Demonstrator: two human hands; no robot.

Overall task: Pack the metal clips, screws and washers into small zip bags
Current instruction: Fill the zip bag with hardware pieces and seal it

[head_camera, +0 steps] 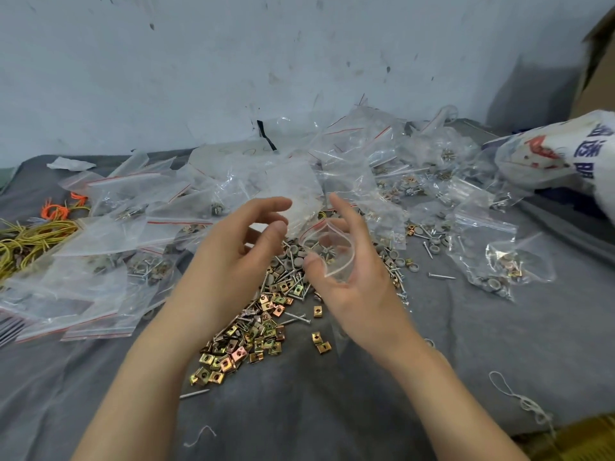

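Note:
A pile of gold metal clips point(253, 331) lies on the grey cloth point(332, 410) below my hands, with screws point(294, 317) and grey washers point(293, 257) mixed in above it. My right hand point(352, 274) holds a small clear zip bag point(332, 251) with its mouth pulled open, thumb on the near lip. My left hand point(239, 247) hovers just left of the bag's mouth, fingers curled and apart; I see nothing in it.
Filled zip bags point(109, 254) are heaped on the left, more bags point(492, 247) on the right. Yellow and orange cords point(36, 231) lie at the far left. A printed white sack point(565, 158) sits at the right. The wall is close behind.

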